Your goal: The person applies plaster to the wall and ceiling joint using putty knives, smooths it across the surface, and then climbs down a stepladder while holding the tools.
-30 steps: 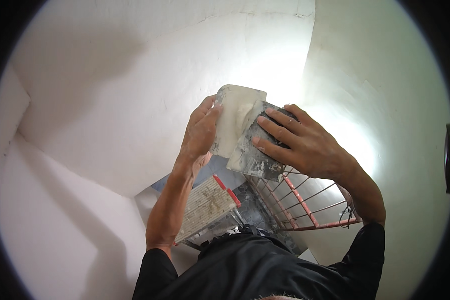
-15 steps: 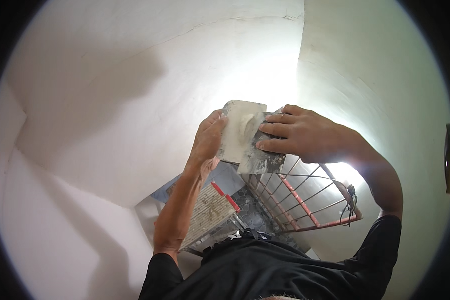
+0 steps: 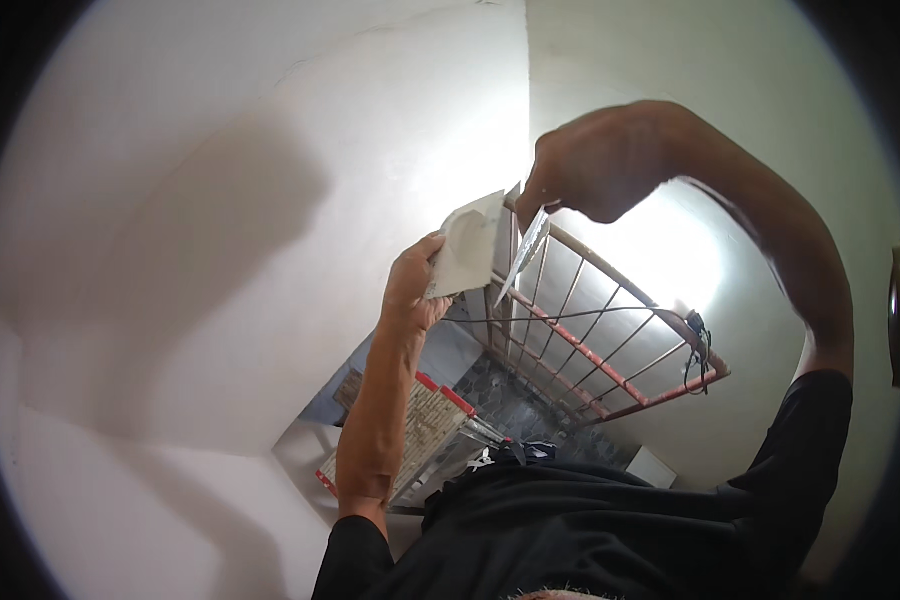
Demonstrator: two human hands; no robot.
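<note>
My left hand [image 3: 408,280] is closed on the near left edge of a flat rectangular putty board [image 3: 470,248], which is tilted and coated with pale putty. My right hand [image 3: 595,165], bent at the wrist, is up and to the right of the board. It grips a wide putty knife [image 3: 526,252], whose thin blade points downward, almost edge-on to me. A narrow gap shows between blade and board. The grip on the knife is mostly hidden by the right hand.
A pale wall corner [image 3: 528,90] rises ahead, with a bright glare on the right wall. Below the hands stands a red-and-grey metal railing [image 3: 610,370] with a dark cable [image 3: 705,345] on it. A ribbed, red-edged platform [image 3: 425,430] lies lower left above dark patterned flooring [image 3: 515,395].
My right hand has lifted up, and its putty knife has turned from flat over the board to edge-on and apart from it. The board in my left hand has tilted.
</note>
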